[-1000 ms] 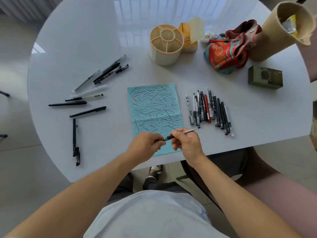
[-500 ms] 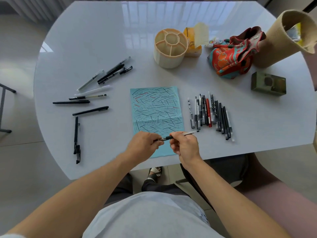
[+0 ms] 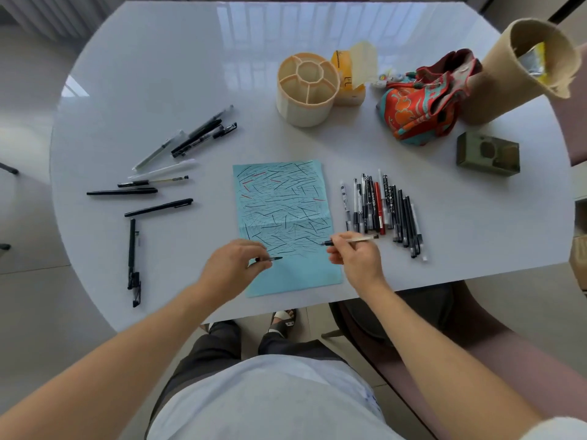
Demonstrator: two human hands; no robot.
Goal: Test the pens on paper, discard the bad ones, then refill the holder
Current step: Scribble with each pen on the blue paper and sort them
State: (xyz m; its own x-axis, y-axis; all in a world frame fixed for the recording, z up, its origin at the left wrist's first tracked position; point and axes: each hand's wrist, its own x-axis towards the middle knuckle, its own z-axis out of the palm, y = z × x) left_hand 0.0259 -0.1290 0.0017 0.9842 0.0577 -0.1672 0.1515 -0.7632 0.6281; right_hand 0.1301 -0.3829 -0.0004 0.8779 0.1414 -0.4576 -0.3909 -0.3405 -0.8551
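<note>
Pens were the whole business at this moment, and we had one of them uncapped over the blue paper. Our right hand pinched the pen by its barrel, tip pointing left and just at the sheet's right side, while our left hand pinched its dark cap above the lower part of the sheet. We judged the testing step to be in hand, with this pen about to be tried. The next move called for bringing the tip down onto a bare patch, and only the bottom strip of the paper looked unmarked, so the stroke would need to land there to be readable.

That pen looked slim, with a pale barrel and a dark tip section. A neat row of pens lay just right of the paper, mostly black with one red. A looser scatter of pens lay well to the left. Which group was good we could not tell. The cream holder, divided into compartments, stood empty at the far side of the table, so refilling had not begun
</note>
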